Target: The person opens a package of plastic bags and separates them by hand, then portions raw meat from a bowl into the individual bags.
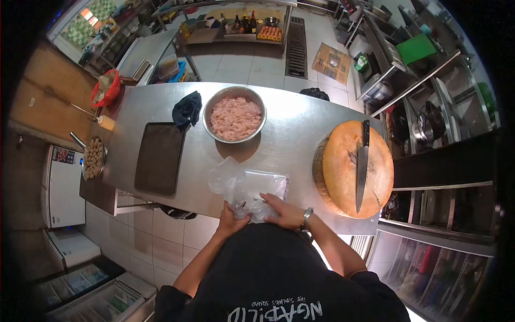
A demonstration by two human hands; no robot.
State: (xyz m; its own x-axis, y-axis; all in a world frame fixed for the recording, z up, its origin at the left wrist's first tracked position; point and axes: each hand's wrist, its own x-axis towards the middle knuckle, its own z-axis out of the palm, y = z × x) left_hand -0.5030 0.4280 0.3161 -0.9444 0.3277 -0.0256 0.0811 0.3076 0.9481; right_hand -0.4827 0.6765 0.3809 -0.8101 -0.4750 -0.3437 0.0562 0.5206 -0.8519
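A thin clear plastic bag lies crumpled at the near edge of the steel table, partly over a flat stack of clear plastic bags. My left hand is closed on the near left side of the crumpled bag. On its right side my right hand, with a watch at the wrist, grips the plastic between thumb and fingers. Beyond the bags stands a steel bowl full of raw, pale pink meat pieces.
To the right, a large knife lies on a thick round wooden chopping block. At left are a dark tray, a black cloth and a pan of round brown pieces. The steel table spans the middle.
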